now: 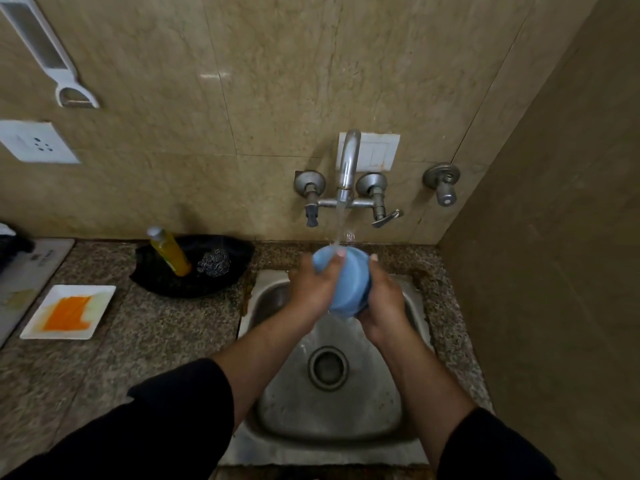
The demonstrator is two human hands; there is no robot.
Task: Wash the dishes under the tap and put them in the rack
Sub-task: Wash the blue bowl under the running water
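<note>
Blue bowl (pixel 348 285), wet, likely light and slippery; left hand (pixel 313 284) and right hand (pixel 382 303) both clasp it; grip by rim.

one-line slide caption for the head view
Left hand and right hand hold a blue bowl under the running tap over the steel sink.

I can read no words or numbers here. The dark print on the pale board (pixel 34 271) at the left edge is too blurred.
</note>
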